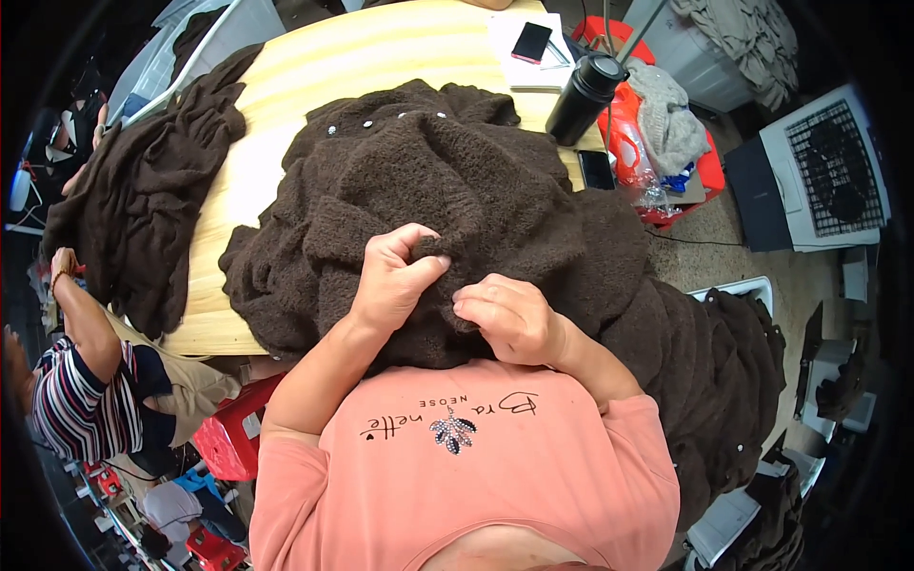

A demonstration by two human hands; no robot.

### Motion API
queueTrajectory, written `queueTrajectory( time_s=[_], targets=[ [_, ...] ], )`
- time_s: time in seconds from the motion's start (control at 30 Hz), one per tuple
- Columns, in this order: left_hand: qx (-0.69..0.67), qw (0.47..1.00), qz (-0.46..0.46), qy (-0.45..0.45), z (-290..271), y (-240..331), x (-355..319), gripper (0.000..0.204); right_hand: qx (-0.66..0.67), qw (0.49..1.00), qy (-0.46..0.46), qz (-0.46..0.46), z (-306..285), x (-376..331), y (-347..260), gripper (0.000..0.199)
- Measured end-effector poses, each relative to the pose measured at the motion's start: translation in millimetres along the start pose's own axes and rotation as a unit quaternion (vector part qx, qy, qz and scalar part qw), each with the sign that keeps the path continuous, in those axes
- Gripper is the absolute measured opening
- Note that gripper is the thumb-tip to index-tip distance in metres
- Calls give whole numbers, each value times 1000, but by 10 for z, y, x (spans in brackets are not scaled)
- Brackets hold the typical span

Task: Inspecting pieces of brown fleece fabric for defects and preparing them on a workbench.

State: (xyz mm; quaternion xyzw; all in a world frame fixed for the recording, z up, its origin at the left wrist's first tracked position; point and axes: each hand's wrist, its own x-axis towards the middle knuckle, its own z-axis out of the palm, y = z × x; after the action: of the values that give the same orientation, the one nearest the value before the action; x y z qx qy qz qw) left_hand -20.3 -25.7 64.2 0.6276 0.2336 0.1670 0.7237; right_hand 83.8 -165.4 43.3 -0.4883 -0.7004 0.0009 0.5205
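Fingers (495,303) nearly closed: left hand (388,279) and right hand (516,319) each pinch brown knit (390,181), heaped toward surface's (381,46) near edge. Probably best: pinches close together, cloth taut between, not stretched.

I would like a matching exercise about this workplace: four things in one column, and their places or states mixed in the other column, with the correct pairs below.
Things:
1. left hand
2. black bottle
3. red-edged phone
4. grey knitted piece

Places or states:
A. lying on white paper
B. heaped in the red container
C. pinching the dark brown knit fabric
D. standing on the light wooden table

Right pairs: 1-C, 2-D, 3-A, 4-B
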Motion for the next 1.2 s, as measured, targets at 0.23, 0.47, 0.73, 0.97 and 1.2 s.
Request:
queueTrajectory(
  time_s=[0.23,0.47,0.73,0.97,1.2],
  targets=[
    [-51,994,-26,-89,-67,-135,18,3,-177,978,92,-66,92,34,191,18],
    [-96,990,-43,-97,-104,-229,36,7,-202,975,81,-43,172,-53,275,20],
    [-42,990,0,-135,-177,-322,63,5,-239,963,116,-51,257,-98,304,19],
    [12,994,53,-91,-162,-382,1,8,-116,988,59,86,194,-55,271,16],
    [123,986,110,-36,-108,-414,-87,11,14,986,40,158,136,-80,255,19]
  ],
)
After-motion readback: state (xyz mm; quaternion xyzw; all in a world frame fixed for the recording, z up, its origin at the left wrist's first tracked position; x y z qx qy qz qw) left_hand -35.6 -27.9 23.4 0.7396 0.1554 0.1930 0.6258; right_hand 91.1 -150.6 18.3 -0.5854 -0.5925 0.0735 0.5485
